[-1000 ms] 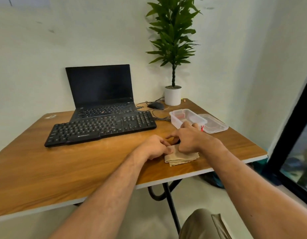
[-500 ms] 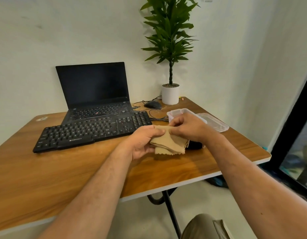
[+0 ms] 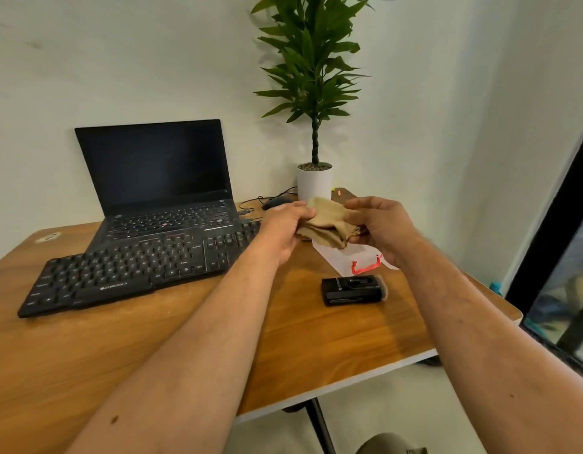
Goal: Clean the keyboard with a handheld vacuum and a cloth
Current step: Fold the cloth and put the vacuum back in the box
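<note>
The keyboard (image 3: 133,271) lies on the wooden table (image 3: 87,355); the left hand (image 3: 283,231) and the right hand (image 3: 382,227), 2 together, grip the tan cloth (image 3: 326,224) above it.

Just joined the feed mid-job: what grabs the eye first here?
Both hands, left hand and right hand, hold a crumpled tan cloth up above the table, right of the black keyboard. Below them a small black handheld vacuum lies on the wood. An open dark laptop stands behind the keyboard.
</note>
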